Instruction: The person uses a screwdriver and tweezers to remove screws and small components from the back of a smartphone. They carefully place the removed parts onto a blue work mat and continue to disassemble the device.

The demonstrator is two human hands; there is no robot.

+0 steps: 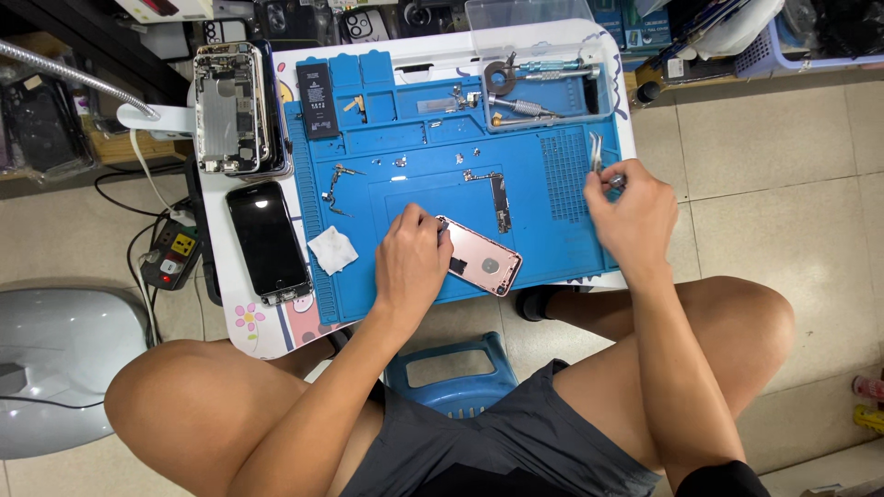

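Left hand (pixel 412 262) pressed on pink phone shell (pixel 481 258) near front edge of blue mat (pixel 419 189), fingers curled together on its top end. Right hand (pixel 633 213) at mat's right edge, fingertips pinching tweezers (pixel 596 153). Black rectangular battery (pixel 318 99) with white label near back left corner.

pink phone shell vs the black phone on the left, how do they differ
The pink phone shell lies on the blue mat, tilted at an angle, with the left hand on its upper end; the black phone lies off the mat on the white table, untouched. The shell shows its pink back with a round mark; the black phone shows a dark glass screen. Both lie flat and are alike in shape.
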